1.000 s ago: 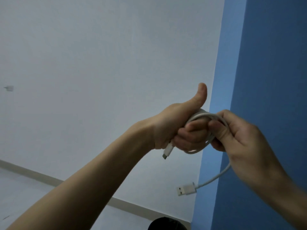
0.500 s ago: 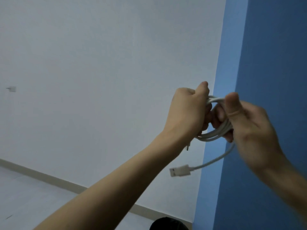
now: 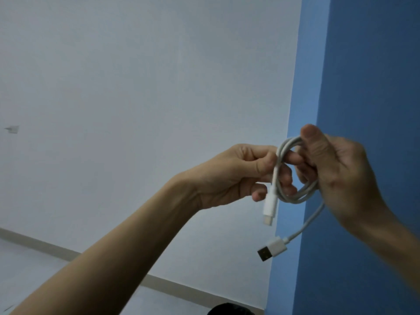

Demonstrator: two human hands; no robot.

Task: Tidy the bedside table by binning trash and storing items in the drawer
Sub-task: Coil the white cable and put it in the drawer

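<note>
A white USB cable [image 3: 302,193] is wound into a small coil in front of me, held up at chest height. My left hand [image 3: 236,176] pinches the coil's left side between thumb and fingers. My right hand [image 3: 336,176] grips the coil's right side, thumb on top. One small plug [image 3: 269,209] hangs straight down from the coil. The larger USB plug [image 3: 271,248] dangles lower on a short free length of cable. The bedside table, drawer and bin are out of view.
A pale grey wall [image 3: 136,98] fills the left and middle, with a skirting board [image 3: 56,251] along the floor. A blue wall corner [image 3: 363,64] stands at the right. A dark round object [image 3: 229,309] peeks in at the bottom edge.
My left hand has rotated and shifted its hold, so the small plug now hangs free below the coil. The coil has turned to face me and the USB plug has swung slightly right.
</note>
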